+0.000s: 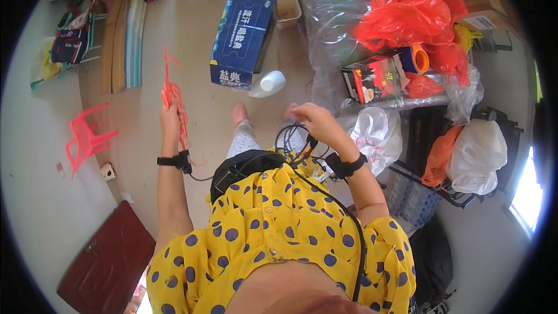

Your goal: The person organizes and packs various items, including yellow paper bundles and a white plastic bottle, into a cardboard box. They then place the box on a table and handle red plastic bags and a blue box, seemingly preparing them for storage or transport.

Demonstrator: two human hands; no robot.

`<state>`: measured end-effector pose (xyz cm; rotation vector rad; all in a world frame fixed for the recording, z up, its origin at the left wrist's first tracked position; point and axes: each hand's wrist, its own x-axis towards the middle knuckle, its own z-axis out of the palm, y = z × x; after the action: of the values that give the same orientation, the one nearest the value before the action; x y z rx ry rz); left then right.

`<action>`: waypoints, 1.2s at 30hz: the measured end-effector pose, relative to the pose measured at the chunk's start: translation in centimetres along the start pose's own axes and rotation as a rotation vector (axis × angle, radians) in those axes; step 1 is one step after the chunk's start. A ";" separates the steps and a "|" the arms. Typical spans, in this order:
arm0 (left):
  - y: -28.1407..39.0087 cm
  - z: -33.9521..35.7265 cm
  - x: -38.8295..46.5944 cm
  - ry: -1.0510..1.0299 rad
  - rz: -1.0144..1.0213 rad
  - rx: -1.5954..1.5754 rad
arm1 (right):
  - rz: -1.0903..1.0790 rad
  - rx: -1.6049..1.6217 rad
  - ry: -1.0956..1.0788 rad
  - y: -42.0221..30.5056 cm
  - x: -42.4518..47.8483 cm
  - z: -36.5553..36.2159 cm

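Observation:
My left hand point(171, 118) is closed around a bundle of red plastic strips point(172, 91), whose loose ends stick up above the fist and trail down beside the wrist. In front of my waist on the right, my right hand point(320, 124) has its fingers bent, and whether anything small sits between them is unclear. Black cables point(287, 139) loop just beside and below that hand. On the floor ahead stands a blue cardboard box point(239, 37) bearing writing. A white plastic container point(271, 83) lies at its near corner.
A small bin point(288, 12) stands beside the box. At right, a plastic-covered surface point(335, 43) carries red plastic bags point(409, 8), a printed carton point(377, 78) and an orange-and-blue ring point(420, 59). A white bag point(377, 137) hangs nearby. A pink plastic chair point(89, 135) is at left.

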<state>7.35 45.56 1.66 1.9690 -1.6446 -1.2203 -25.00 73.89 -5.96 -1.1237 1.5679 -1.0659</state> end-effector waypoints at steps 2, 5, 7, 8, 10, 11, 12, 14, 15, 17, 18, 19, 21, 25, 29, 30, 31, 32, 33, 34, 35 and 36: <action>-1.1 0.2 4.7 -0.023 0.098 -0.109 | -0.025 -0.132 0.010 -0.7 2.5 4.4; 0.4 3.7 8.0 -0.061 0.143 -0.023 | -0.021 -0.192 0.015 0.4 3.8 6.8; -0.2 5.8 11.2 -0.098 0.176 0.124 | -0.005 -0.210 0.031 1.3 4.6 8.2; -0.7 6.9 12.9 -0.118 0.214 0.203 | 0.025 -0.219 0.056 1.4 5.0 8.9; 0.6 9.4 14.0 -0.168 0.345 0.316 | 0.091 -0.241 0.120 1.2 5.6 10.3; 1.1 10.4 14.2 -0.186 0.405 0.374 | 0.185 -0.255 0.107 1.3 5.5 10.7; 0.4 11.1 15.5 -0.222 0.417 0.418 | 0.276 -0.273 0.097 1.6 5.6 11.4; -1.4 12.9 18.0 -0.302 0.448 0.504 | 0.449 -0.299 0.088 3.3 5.8 12.8; -1.7 13.5 18.7 -0.338 0.431 0.541 | 0.531 -0.304 0.088 5.3 6.1 13.7; -1.2 14.2 18.9 -0.408 0.392 0.614 | 0.678 -0.338 0.080 7.3 6.6 14.8; -1.3 14.5 19.2 -0.435 0.399 0.653 | 0.739 -0.363 0.075 8.1 7.0 15.1; -1.8 14.9 19.5 -0.465 0.403 0.648 | 0.799 -0.390 0.068 8.8 7.4 15.5; -3.0 15.6 20.3 -0.514 0.411 0.638 | 0.759 -0.442 0.166 10.1 8.4 16.1; -6.4 17.4 22.6 -0.542 0.475 0.647 | 0.571 -0.391 0.388 15.5 11.8 16.3; -6.1 18.1 22.6 -0.573 0.325 0.594 | 0.550 -0.349 0.492 22.9 16.9 13.8; -5.3 18.2 22.6 -0.586 0.256 0.583 | 0.581 -0.284 0.515 25.0 18.1 13.1; -4.8 18.1 22.7 -0.599 0.220 0.558 | 0.606 -0.217 0.534 26.9 19.3 12.4; -4.5 18.0 22.6 -0.608 0.179 0.533 | 0.695 -0.064 0.540 28.5 20.5 11.6; -4.5 18.0 22.8 -0.616 0.137 0.506 | 0.782 0.089 0.542 29.8 21.5 11.2; -4.8 18.1 23.0 -0.608 0.139 0.496 | 0.871 0.301 0.558 28.9 23.1 10.6; -5.1 18.2 23.1 -0.600 0.140 0.486 | 0.863 0.346 0.559 30.1 24.0 10.7; -5.3 18.5 23.3 -0.600 0.150 0.477 | 0.856 0.393 0.572 32.0 24.9 10.3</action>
<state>-3.47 31.08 -22.54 1.7588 -2.5276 -1.5715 -25.45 55.23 -43.39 0.1765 1.8797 -1.0423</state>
